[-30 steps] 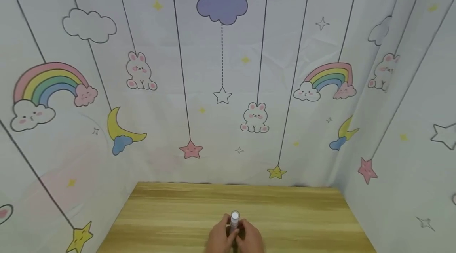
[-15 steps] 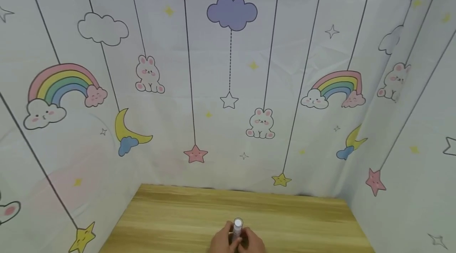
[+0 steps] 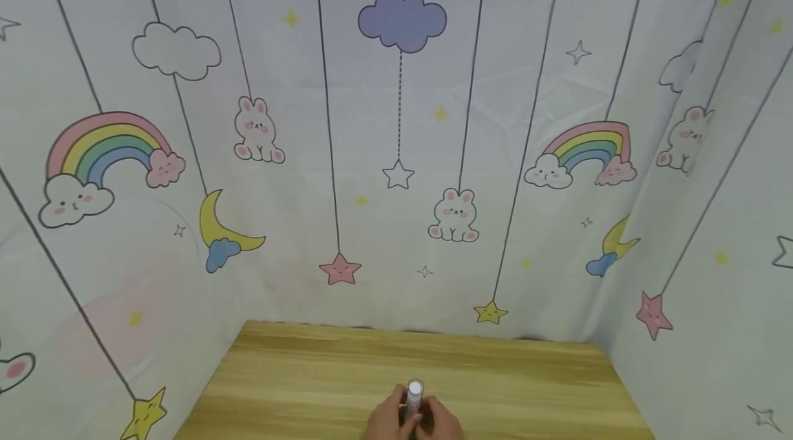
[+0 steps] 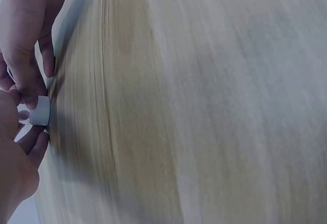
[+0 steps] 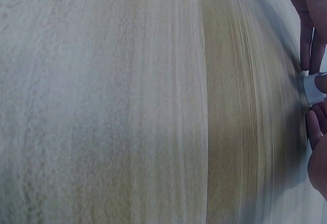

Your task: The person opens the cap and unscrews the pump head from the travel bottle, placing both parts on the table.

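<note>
A small cylinder [image 3: 414, 392] with a pale round top is at the lower middle of the head view, between both hands. My left hand [image 3: 387, 418] grips its left side with curled fingers, and my right hand [image 3: 441, 419] grips the right side. The thumbs meet in front of it. In the left wrist view its white end [image 4: 40, 110] shows between fingers at the left edge. The right wrist view has the white end [image 5: 312, 89] at the right edge, fingers above and below it. The hands cover the cylinder's lower part.
The wood-grain table [image 3: 297, 371] spreads around the hands. White curtain-like sheets [image 3: 285, 206] with printed rainbows, rabbits, stars and clouds stand behind the table and on its left and right sides.
The head view has shifted, so the printed sheets and table sit slightly lower and further right than one second ago. Both hands keep their grip on the cylinder, with little visible movement.
</note>
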Available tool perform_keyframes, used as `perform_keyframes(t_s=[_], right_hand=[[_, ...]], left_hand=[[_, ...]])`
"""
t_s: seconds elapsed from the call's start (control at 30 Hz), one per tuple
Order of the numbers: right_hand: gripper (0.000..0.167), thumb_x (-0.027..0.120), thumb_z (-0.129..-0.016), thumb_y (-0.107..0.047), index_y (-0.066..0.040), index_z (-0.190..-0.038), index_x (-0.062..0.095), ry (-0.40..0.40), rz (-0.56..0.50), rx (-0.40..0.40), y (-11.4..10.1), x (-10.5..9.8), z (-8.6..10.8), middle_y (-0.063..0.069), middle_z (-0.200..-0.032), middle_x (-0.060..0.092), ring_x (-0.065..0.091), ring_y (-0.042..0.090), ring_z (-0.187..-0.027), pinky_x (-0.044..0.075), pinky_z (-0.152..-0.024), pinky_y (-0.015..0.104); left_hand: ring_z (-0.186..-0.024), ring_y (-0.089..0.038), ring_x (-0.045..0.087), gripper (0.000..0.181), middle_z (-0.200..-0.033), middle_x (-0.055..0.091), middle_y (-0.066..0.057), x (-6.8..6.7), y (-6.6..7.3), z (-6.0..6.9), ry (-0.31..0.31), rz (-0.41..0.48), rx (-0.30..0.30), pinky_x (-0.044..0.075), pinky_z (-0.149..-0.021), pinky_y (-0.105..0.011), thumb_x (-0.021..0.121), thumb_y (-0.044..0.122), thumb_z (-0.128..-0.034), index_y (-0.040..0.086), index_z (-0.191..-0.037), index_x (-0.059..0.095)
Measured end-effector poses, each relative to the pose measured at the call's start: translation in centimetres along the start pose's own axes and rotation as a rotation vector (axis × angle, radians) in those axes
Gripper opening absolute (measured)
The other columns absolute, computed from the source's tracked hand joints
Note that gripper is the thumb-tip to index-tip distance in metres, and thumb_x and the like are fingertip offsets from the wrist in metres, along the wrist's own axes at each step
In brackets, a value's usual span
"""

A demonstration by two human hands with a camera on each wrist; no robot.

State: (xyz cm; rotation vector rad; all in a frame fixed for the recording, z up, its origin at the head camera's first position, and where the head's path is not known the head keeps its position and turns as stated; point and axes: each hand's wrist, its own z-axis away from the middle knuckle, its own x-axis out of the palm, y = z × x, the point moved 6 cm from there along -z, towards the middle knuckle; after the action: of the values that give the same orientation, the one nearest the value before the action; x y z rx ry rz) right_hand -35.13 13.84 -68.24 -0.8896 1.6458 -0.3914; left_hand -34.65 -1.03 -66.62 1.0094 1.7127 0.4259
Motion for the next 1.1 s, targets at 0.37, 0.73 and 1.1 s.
perform_keyframes(t_s=[0.37,0.73,1.1], right_hand=[[0.032,0.084,-0.084,-0.02,-0.015,-0.113,0.07,-0.001,-0.033,0.045,-0.1,-0.2,0.4,-0.001,-0.104,0.076,0.07,0.014,-0.096,0.058,-0.086,0.039],[0.033,0.085,-0.082,-0.018,-0.016,-0.112,0.071,0.015,-0.038,0.015,0.5,-0.3,0.7,-0.002,-0.104,0.077,0.071,0.015,-0.099,0.059,-0.089,0.042],[0.031,0.084,-0.088,-0.015,-0.013,-0.116,0.071,-0.076,-0.143,-0.046,-0.6,-1.0,0.4,0.001,-0.11,0.077,0.072,0.015,-0.102,0.06,-0.088,0.04]], left_hand=[[-0.094,-0.023,0.076,0.037,-0.105,0.077,-0.003,0.1,0.3,0.2,0.028,-0.011,-0.003,0.062,-0.077,-0.041,0.088,0.025,-0.0882,0.019,-0.112,0.061],[-0.098,-0.023,0.075,0.037,-0.109,0.078,-0.002,0.3,0.3,0.3,0.029,-0.004,-0.03,0.062,-0.081,-0.042,0.089,0.02,-0.0865,0.02,-0.112,0.062],[-0.099,-0.022,0.074,0.035,-0.109,0.077,0.001,0.1,-0.2,0.4,0.012,0.015,-0.052,0.061,-0.08,-0.043,0.087,0.027,-0.0896,0.021,-0.114,0.063]])
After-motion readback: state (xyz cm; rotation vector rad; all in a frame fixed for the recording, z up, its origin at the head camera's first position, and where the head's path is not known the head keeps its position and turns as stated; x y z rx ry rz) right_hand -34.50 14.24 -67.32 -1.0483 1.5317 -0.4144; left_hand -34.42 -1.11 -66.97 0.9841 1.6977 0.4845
